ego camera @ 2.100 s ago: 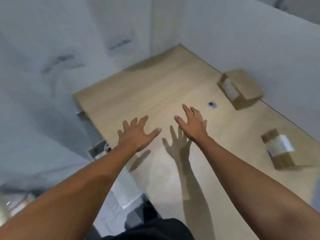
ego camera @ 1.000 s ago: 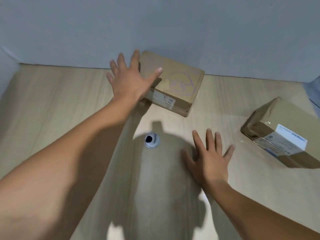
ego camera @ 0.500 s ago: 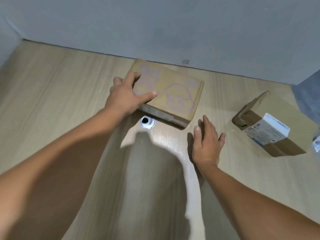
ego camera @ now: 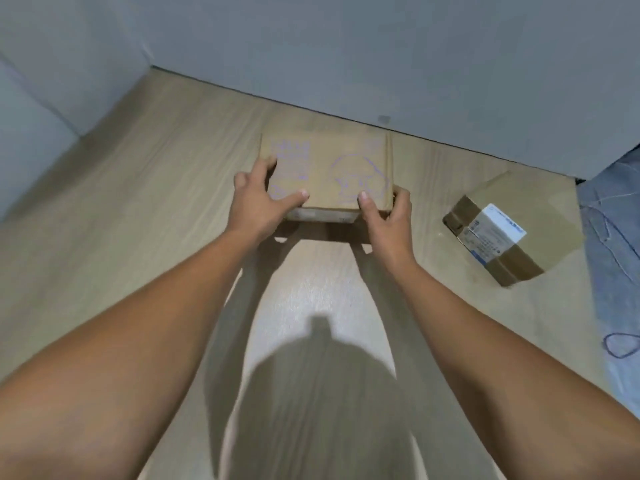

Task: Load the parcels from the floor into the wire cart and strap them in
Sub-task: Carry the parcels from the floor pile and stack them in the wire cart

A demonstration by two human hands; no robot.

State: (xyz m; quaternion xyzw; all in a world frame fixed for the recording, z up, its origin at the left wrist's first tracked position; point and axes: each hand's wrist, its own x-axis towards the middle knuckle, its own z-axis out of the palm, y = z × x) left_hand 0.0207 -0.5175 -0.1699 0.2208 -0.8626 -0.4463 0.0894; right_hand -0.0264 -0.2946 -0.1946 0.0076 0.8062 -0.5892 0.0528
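Observation:
A flat brown cardboard parcel (ego camera: pixel 332 168) with purple print on top is lifted just above the wooden floor, its shadow below it. My left hand (ego camera: pixel 258 199) grips its near left corner, thumb on top. My right hand (ego camera: pixel 388 209) grips its near right corner, thumb on the top face. A second brown parcel (ego camera: pixel 519 244) with a white shipping label lies on the floor to the right. The wire cart is out of view.
A grey wall (ego camera: pixel 381 57) runs close behind the parcels and another stands at the left. Blue fabric (ego camera: pixel 613 244) with a thin cord lies at the right edge. Bare wooden floor (ego camera: pixel 121 220) spreads to the left and towards me.
My right hand came up off the floor and took the parcel's right corner. My left hand closed on the left corner, and the parcel turned square to me and rose off the floor.

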